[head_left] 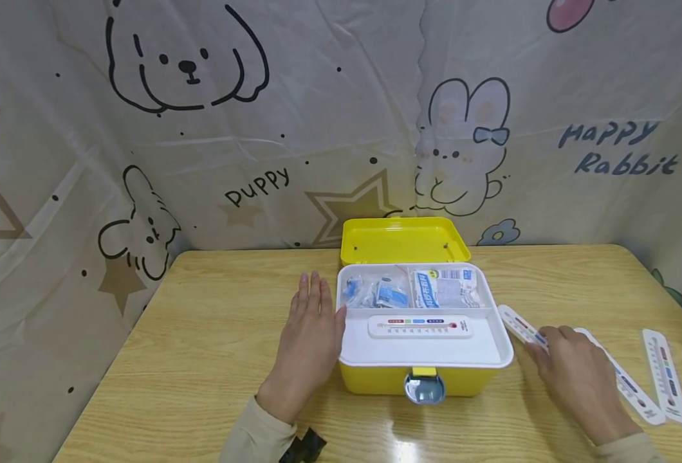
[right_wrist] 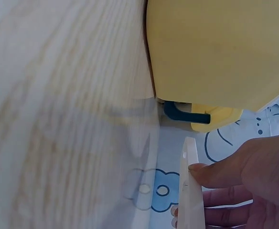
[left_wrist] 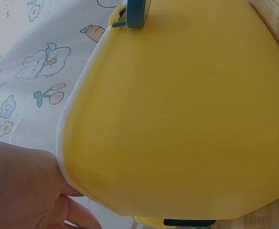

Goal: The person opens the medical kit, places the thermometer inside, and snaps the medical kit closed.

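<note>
A yellow first-aid box (head_left: 370,381) with a white inner tray (head_left: 358,350) stands with its lid (head_left: 405,241) raised. My left hand (head_left: 309,341) lies along the box's left side, fingers straight, the thumb touching the tray's rim. To the right of the box, my right hand (head_left: 578,376) pinches a white thermometer (head_left: 517,321) between thumb and fingers; it shows edge-on in the right wrist view, held off the tabletop. Another thermometer (head_left: 419,326) lies in the tray's front compartment. Beside my right hand are two more, a slanted thermometer (head_left: 636,392) and a thermometer (head_left: 665,376) farther right.
The tray's back compartment holds clear bags with blue items (head_left: 390,294) and a blue-and-white packet (head_left: 445,289). A grey latch (head_left: 424,389) hangs at the box's front. A black object (head_left: 311,445) is by my left sleeve. A printed cloth (head_left: 341,128) hangs behind the wooden table (head_left: 219,334).
</note>
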Tool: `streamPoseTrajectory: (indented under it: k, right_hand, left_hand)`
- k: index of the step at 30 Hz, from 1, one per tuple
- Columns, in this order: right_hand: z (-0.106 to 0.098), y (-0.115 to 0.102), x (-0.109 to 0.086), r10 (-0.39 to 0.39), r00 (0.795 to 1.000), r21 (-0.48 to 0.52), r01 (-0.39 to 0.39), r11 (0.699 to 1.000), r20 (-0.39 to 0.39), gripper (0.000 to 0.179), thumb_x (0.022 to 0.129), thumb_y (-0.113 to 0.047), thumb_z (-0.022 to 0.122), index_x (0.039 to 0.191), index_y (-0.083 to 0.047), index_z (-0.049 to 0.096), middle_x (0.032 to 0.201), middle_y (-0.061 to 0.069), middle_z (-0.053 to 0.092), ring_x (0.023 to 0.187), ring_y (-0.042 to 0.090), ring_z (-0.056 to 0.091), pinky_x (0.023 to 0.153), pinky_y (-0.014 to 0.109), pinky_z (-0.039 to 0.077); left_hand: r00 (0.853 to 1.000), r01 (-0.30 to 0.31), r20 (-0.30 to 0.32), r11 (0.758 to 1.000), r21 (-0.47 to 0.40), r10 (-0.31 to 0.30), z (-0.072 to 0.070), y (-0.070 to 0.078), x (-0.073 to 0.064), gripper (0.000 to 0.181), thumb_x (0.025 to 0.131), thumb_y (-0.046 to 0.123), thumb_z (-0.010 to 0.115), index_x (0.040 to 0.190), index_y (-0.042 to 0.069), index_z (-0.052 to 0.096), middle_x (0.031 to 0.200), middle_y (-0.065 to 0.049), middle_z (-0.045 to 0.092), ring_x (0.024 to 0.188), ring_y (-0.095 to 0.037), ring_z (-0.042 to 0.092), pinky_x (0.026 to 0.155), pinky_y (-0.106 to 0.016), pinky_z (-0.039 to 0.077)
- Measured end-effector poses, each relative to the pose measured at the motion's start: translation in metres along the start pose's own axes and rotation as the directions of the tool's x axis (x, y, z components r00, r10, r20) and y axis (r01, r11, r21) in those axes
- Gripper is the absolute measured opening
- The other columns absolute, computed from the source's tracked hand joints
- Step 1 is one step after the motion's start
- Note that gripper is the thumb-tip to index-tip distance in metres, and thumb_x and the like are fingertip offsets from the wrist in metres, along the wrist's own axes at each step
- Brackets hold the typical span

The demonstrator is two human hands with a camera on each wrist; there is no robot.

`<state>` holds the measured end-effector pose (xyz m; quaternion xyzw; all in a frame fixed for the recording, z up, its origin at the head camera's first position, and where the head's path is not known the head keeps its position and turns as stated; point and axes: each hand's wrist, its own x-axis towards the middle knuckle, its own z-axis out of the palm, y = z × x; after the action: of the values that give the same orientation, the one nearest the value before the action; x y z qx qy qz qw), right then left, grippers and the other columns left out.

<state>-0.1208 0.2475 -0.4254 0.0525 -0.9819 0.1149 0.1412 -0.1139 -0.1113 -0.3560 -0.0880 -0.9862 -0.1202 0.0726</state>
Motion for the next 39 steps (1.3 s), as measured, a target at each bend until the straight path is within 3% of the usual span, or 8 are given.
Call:
streamPoseTrajectory:
  k: [6,15,31,39]
  right_hand:
    - [-0.001,-0.003,0.0,-0.021,0.999,-0.008,0.021,1.0,-0.027,0.031,0.082,-0.011,0.074,0.099,0.013,0.064,0.084,0.029,0.061,0.069,0.044,0.058,0.054,0.055,0.045]
    - [-0.007,-0.007,0.001,0.014,1.0,-0.021,-0.015,1.0,-0.019,0.033,0.083,-0.011,0.073,0.102,0.014,0.063,0.09,0.032,0.059,0.073,0.047,0.058,0.059,0.058,0.044]
    - [-0.012,-0.011,0.003,-0.061,0.985,0.001,0.062,0.998,-0.161,0.034,0.077,-0.007,0.078,0.1,0.012,0.064,0.084,0.029,0.061,0.063,0.039,0.057,0.049,0.053,0.044]
    - [-0.016,-0.014,0.004,-0.045,0.988,0.003,0.046,0.999,-0.146,0.034,0.078,-0.008,0.077,0.102,0.012,0.064,0.088,0.03,0.061,0.068,0.042,0.058,0.054,0.056,0.045]
  left_hand:
    - [1.0,-0.002,-0.007,1.0,-0.007,0.002,0.0,0.0,0.0,0.056,0.105,0.028,0.039,0.141,-0.014,0.034,0.151,-0.031,0.025,0.144,-0.041,0.014,0.114,-0.05,0.022]
    - [1.0,-0.002,-0.006,1.0,-0.009,0.002,0.0,0.0,0.0,0.056,0.105,0.028,0.04,0.141,-0.015,0.035,0.151,-0.031,0.025,0.143,-0.042,0.014,0.114,-0.051,0.022]
    - [1.0,0.013,0.017,1.0,-0.012,-0.013,0.001,-0.001,0.001,0.057,0.105,0.029,0.039,0.142,-0.014,0.033,0.152,-0.03,0.024,0.144,-0.041,0.013,0.114,-0.05,0.023]
    - [1.0,0.015,0.024,1.0,-0.017,-0.014,0.001,0.0,0.001,0.057,0.105,0.029,0.039,0.143,-0.013,0.033,0.152,-0.029,0.024,0.144,-0.04,0.014,0.113,-0.05,0.023]
